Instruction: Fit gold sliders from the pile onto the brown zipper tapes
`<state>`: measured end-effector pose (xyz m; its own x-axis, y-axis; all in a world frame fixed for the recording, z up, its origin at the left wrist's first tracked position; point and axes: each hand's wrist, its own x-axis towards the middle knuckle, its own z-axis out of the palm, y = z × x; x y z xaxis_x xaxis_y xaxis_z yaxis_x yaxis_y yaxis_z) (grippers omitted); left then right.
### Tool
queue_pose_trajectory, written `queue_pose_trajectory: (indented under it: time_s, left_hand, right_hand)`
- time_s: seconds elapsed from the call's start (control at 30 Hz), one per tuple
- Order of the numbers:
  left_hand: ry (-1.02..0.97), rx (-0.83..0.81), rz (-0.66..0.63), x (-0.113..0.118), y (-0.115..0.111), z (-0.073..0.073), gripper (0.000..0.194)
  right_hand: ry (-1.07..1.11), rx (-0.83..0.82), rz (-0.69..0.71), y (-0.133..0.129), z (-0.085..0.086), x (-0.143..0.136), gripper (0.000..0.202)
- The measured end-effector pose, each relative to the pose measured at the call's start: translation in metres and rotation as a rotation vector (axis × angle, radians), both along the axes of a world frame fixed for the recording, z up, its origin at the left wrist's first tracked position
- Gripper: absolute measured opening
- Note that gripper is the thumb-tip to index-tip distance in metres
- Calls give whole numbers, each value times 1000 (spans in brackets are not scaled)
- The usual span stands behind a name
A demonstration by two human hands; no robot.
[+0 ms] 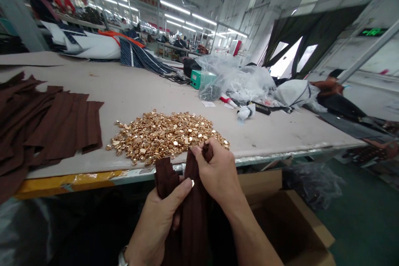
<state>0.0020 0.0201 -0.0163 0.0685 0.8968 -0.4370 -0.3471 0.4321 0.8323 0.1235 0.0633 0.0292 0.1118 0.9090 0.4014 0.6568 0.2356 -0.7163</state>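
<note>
My left hand (158,216) is closed around folded brown zipper tape (166,176). At its thumb tip a small gold zipper slider (192,183) shines, partly covered by the thumb. My right hand (215,168) pinches the upper end of a brown zipper strip (195,216), just above and right of the left thumb. The strip hangs down between my wrists, in front of the table edge. Just beyond my hands lies a heap of small gold zipper sliders (165,133) on the table.
More brown zipper strips (62,120) lie piled on the table (262,133) at left. Farther back are striped fabric (143,58), a green box (196,79) and clear plastic bags (240,79). An open cardboard box (299,216) stands below at right. People (62,0) work in the background.
</note>
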Motion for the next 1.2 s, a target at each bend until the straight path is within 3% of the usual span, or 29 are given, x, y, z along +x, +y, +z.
queue_pose_trajectory:
  time_s: [0.13,0.27,0.4,0.53,0.63,0.77,0.87,0.97,1.2]
  left_hand:
    - [4,-6,15,3,2,6,32]
    - [-11,24,-6,5,-7,4,34]
    - [-102,27,-56,8,-17,-15,38]
    - [-125,37,-57,3,-16,-23,36]
    - [-114,43,-10,-7,-12,-16,36]
    - [-96,33,40,-21,-14,-2,32]
    - [-97,77,76,-31,-17,2,25]
    - [-90,74,78,-37,-18,2,22]
    - [-118,90,140,-47,-21,2,14]
  right_hand:
    - [334,-162,335,-7,2,2,11]
    - [402,-329,486,-25,0,8,21]
    - [565,-467,516,-35,-7,31,25]
    - [643,-367,375,-27,-10,51,32]
    - [411,-202,187,-15,-5,50,31]
    - [-237,-35,-61,-4,6,35,19]
    - [-640,-46,-168,3,9,26,10]
    - [-792,-108,-205,7,6,21,11]
    - [-857,-71,-221,10,1,17,11]
